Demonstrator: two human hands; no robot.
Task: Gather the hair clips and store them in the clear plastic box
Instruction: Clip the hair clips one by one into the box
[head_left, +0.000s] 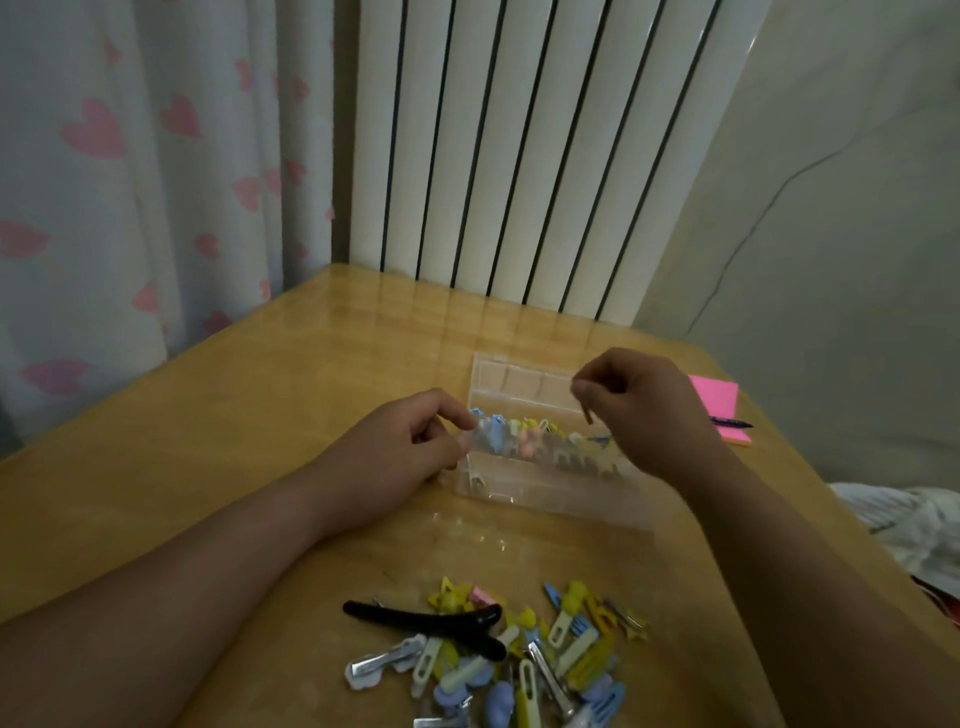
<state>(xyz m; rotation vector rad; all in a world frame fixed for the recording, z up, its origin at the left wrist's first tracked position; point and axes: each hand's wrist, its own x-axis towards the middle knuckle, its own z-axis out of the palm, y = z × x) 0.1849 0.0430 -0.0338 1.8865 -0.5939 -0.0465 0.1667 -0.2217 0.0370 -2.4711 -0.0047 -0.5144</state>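
Note:
A clear plastic box lies open on the wooden table, its lid flat behind it. A row of blue, yellow and pink hair clips stands inside. My left hand grips the box's left end, fingers pinched on the rim. My right hand hovers over the box's right part and pinches a small thin dark clip that points down. A pile of loose clips lies near the front edge, with a long black clip across it.
A pink sticky-note pad with a pen on it sits right of the box. A white radiator stands behind the table, a heart-print curtain on the left. Crumpled fabric lies past the table's right edge.

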